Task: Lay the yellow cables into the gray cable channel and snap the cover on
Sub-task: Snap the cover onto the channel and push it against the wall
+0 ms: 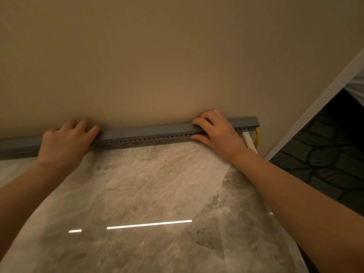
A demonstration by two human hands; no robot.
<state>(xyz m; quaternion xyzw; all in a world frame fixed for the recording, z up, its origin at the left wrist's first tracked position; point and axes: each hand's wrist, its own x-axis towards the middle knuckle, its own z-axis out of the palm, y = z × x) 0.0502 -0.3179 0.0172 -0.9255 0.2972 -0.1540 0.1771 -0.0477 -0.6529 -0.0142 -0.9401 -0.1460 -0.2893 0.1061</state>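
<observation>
Channel [147,133] lies beneath left hand [63,142] and right hand [218,133].

A glossy tabletop [157,194] of beige-gray marbled stone, with a thin white edge along its right side, reaches back to a plain beige wall [157,56]. A bright strip of light is mirrored in its near part. Directly on it, along the back edge and touching the wall, lies a long gray plastic cable channel [149,133] with a row of small slots on its front face. A yellow cable [257,137] loops down just past the channel's right end, beyond the tabletop's edge.
</observation>
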